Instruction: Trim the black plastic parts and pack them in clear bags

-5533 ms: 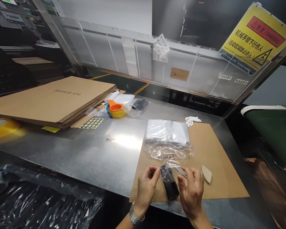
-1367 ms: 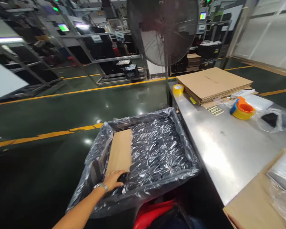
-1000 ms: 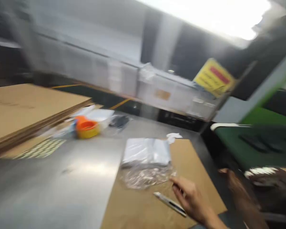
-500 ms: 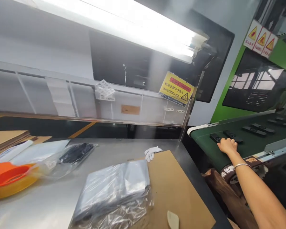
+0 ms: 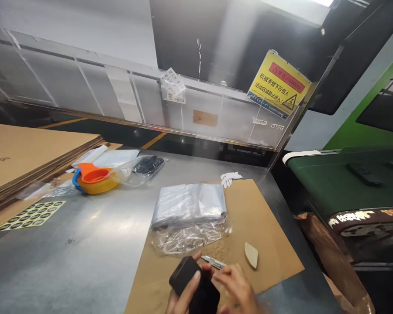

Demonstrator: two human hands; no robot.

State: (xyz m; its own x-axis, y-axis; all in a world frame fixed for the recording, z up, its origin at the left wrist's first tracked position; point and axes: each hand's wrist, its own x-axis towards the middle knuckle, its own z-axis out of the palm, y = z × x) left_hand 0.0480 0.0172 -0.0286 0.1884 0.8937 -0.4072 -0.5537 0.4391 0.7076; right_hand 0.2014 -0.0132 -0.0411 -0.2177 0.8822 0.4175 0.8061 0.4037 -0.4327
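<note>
At the bottom of the head view, my left hand (image 5: 187,293) is closed around a black block-shaped part (image 5: 201,283), with the thumb on its near face. My right hand (image 5: 237,285) is close beside the part's right side. Its fingers are bent and blurred, and whether they grip anything is unclear. Just beyond the hands is a utility knife (image 5: 213,261) over a cardboard sheet (image 5: 275,248); contact with my right fingers cannot be made out. A pale curved scraper-like piece (image 5: 251,255) and a clear plastic pack of bags (image 5: 190,205) lie on the cardboard.
A green conveyor belt (image 5: 321,183) with black parts (image 5: 365,174) runs along the right. A white glove (image 5: 231,178) lies at the cardboard's far edge. Leftward are an orange-yellow tape dispenser (image 5: 98,181), a sticker sheet (image 5: 31,216) and stacked cardboard (image 5: 36,152).
My right hand has left the black parts on the conveyor and come back over the cardboard. My left hand has come into view holding a black part. The view has swung left and down.
</note>
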